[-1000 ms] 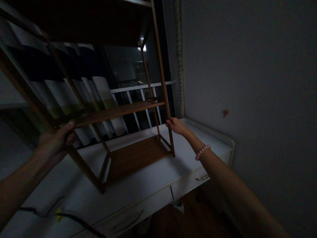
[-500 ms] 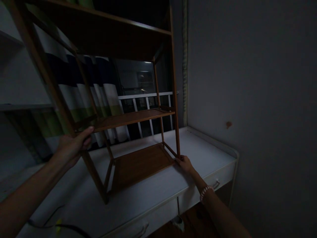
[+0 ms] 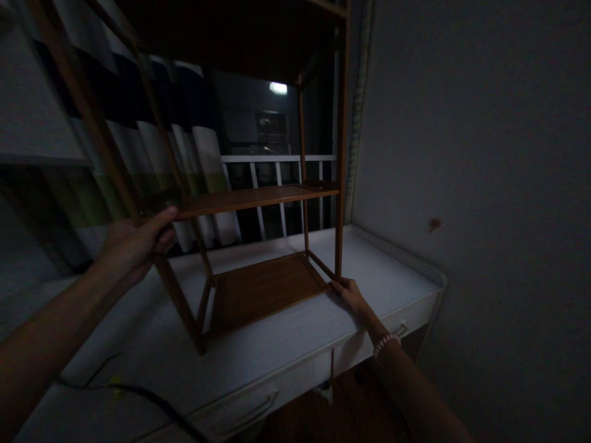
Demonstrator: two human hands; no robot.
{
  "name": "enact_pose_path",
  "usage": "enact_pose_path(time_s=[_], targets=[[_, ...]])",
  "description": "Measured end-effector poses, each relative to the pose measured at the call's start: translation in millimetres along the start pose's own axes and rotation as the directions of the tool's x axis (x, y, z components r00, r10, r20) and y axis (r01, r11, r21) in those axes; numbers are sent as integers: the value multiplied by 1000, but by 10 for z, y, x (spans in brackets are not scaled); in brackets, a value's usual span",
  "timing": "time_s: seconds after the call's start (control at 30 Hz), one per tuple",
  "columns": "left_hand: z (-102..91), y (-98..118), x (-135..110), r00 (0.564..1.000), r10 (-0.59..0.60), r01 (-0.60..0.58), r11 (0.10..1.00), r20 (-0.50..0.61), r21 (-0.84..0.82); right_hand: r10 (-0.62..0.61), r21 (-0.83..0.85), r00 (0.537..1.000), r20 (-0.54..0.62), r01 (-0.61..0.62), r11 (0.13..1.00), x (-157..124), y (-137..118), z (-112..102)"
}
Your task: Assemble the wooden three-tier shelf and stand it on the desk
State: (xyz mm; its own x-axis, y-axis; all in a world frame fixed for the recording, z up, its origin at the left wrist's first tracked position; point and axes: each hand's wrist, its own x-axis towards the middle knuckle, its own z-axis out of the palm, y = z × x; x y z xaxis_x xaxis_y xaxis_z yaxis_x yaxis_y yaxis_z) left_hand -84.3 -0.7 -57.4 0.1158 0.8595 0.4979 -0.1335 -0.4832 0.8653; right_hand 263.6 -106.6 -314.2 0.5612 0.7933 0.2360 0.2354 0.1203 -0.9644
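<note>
A brown wooden shelf rack (image 3: 268, 289) with several tiers stands on a white desk (image 3: 281, 338), its top cut off by the picture's edge. My left hand (image 3: 138, 246) is closed round the left front post where the middle shelf meets it, thumb lying along the shelf's edge. Low on the right, my right hand (image 3: 348, 294) grips the rack's bottom front corner, its fingers partly hidden under the board. A pale beaded band (image 3: 386, 346) circles my right wrist.
Behind the rack are a striped curtain (image 3: 205, 154) and a window with a white railing (image 3: 277, 159). A grey wall (image 3: 484, 154) bounds the right side. A black cable (image 3: 152, 397) with a yellow tag lies at the front left. Drawer handles (image 3: 253, 412) jut from the desk's front.
My view has tilted slightly, so the rack and desk sit higher in the picture. The rack's right side now looks more upright. Both hands keep their holds.
</note>
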Motion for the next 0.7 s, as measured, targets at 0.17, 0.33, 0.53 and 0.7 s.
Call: enact_pose_path(time_s=[0.17,0.33,0.53,0.7], targets=[[-19,-6,22,998,-22,21,1000,-67,-15,23,54,999,49,-26,998,-34,-3,-30],[-76,-61,73,1000,22,-22,1000,-22,-14,33,89,997,67,-39,995,-111,-56,-72],[-110,-68,93,997,61,-63,997,-44,-37,48,85,994,98,-56,995,-113,-82,-59],[-97,-34,62,998,60,-61,997,-26,-38,32,87,996,89,-40,995,-113,-102,-33]])
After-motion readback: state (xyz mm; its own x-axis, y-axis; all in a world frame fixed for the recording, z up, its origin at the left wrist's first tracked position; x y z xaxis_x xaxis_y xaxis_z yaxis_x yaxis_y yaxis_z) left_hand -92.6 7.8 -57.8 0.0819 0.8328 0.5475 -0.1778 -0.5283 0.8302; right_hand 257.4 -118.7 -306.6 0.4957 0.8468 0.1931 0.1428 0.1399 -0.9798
